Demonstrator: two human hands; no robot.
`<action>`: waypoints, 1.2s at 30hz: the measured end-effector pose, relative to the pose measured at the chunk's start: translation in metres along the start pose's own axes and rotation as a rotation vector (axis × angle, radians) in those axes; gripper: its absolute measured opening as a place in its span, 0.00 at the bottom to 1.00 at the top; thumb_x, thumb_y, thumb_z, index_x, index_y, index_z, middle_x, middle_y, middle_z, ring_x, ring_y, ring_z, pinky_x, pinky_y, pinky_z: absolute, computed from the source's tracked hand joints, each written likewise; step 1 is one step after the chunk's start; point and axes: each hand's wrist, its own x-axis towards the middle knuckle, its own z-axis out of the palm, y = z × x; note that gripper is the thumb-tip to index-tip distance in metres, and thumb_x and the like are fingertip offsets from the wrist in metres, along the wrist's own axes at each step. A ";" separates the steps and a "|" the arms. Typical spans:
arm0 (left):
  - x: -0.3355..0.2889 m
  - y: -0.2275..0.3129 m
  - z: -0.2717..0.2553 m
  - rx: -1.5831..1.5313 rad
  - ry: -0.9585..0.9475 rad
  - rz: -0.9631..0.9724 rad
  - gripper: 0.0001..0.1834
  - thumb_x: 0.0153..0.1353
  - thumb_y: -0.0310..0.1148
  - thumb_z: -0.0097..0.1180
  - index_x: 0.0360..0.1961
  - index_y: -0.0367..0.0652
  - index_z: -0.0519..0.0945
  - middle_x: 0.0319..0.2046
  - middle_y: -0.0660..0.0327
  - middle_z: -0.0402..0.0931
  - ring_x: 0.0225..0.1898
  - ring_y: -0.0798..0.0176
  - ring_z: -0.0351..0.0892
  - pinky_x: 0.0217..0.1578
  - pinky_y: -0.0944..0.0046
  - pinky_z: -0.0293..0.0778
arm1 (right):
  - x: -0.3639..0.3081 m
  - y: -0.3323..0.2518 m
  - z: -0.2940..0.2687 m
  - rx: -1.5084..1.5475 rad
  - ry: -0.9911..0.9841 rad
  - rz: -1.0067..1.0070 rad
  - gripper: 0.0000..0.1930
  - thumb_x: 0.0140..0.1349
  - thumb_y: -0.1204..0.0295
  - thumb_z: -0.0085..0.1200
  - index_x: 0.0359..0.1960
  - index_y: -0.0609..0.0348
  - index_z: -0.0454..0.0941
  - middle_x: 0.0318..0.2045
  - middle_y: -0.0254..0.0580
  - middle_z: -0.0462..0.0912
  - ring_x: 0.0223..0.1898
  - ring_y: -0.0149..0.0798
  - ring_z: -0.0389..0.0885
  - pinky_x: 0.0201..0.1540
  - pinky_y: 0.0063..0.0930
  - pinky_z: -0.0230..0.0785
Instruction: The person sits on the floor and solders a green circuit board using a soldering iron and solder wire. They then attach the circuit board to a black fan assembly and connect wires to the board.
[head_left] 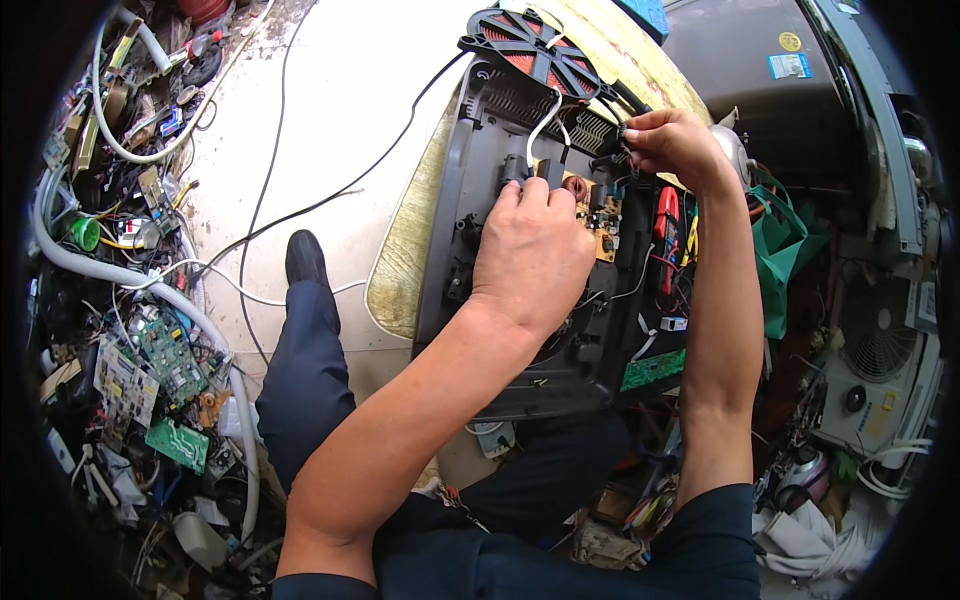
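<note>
An opened induction cooker lies before me, its black housing [490, 125] holding a tan circuit board [607, 240]. The round coil [541, 55], reddish windings under black ribs, sits at the far edge of the housing. A white lead [541, 128] runs from it down to the fingers of my left hand [530, 250]. That hand is closed over the board, and its fingertips hide what they grip. At the housing's far right corner, my right hand [672, 148] pinches something small and dark by some thin wires; I cannot make out what.
A red multimeter [667, 240] lies right of the housing, near a green board [652, 370]. A yellowish wooden tabletop [405, 265] is underneath. Scrap circuit boards [172, 352] and cables crowd the left; a green bag [785, 250] hangs at right. A black cord [345, 190] crosses the left side.
</note>
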 end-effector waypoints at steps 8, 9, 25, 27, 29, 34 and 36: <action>-0.001 -0.002 -0.001 0.003 -0.010 0.005 0.04 0.43 0.24 0.62 0.23 0.41 0.85 0.30 0.61 0.78 0.39 0.57 0.79 0.46 0.60 0.79 | 0.007 -0.008 0.005 -0.265 0.034 0.063 0.07 0.66 0.70 0.64 0.41 0.59 0.84 0.26 0.30 0.83 0.22 0.24 0.81 0.25 0.20 0.76; -0.001 -0.003 -0.001 0.004 -0.035 0.006 0.04 0.45 0.25 0.62 0.24 0.41 0.87 0.31 0.60 0.79 0.40 0.56 0.79 0.49 0.59 0.78 | 0.008 -0.010 0.006 -0.292 0.030 0.059 0.07 0.66 0.70 0.64 0.41 0.59 0.84 0.25 0.30 0.83 0.22 0.24 0.81 0.25 0.20 0.76; 0.003 -0.004 -0.004 0.034 -0.123 0.066 0.06 0.50 0.30 0.70 0.29 0.42 0.86 0.38 0.64 0.82 0.45 0.58 0.81 0.44 0.57 0.79 | -0.051 0.044 -0.004 0.178 0.220 -0.208 0.14 0.70 0.68 0.60 0.51 0.64 0.82 0.34 0.36 0.85 0.29 0.27 0.82 0.34 0.21 0.76; 0.004 -0.003 -0.005 0.042 -0.117 0.097 0.06 0.51 0.31 0.70 0.30 0.42 0.87 0.39 0.64 0.83 0.45 0.57 0.81 0.44 0.58 0.79 | -0.092 0.065 -0.005 0.325 0.408 -0.251 0.12 0.69 0.70 0.60 0.48 0.66 0.83 0.32 0.36 0.85 0.28 0.26 0.81 0.33 0.21 0.74; 0.003 -0.004 -0.006 0.033 -0.137 0.105 0.08 0.53 0.31 0.69 0.34 0.42 0.88 0.44 0.61 0.83 0.48 0.56 0.81 0.46 0.57 0.79 | -0.138 0.084 0.001 0.372 0.496 -0.269 0.11 0.68 0.72 0.60 0.45 0.68 0.85 0.31 0.36 0.85 0.29 0.25 0.81 0.34 0.21 0.73; 0.001 -0.003 -0.012 0.065 -0.109 0.146 0.09 0.56 0.30 0.68 0.39 0.41 0.89 0.48 0.56 0.82 0.51 0.52 0.81 0.50 0.55 0.78 | -0.232 0.116 0.063 0.347 0.573 -0.200 0.07 0.65 0.77 0.62 0.41 0.69 0.85 0.31 0.35 0.85 0.28 0.26 0.81 0.33 0.20 0.73; 0.003 -0.004 -0.014 0.110 -0.105 0.190 0.09 0.56 0.30 0.67 0.39 0.41 0.89 0.48 0.56 0.82 0.51 0.52 0.80 0.50 0.55 0.77 | -0.248 0.130 0.084 0.163 0.580 -0.290 0.07 0.62 0.80 0.64 0.40 0.70 0.85 0.30 0.43 0.85 0.29 0.33 0.83 0.33 0.25 0.73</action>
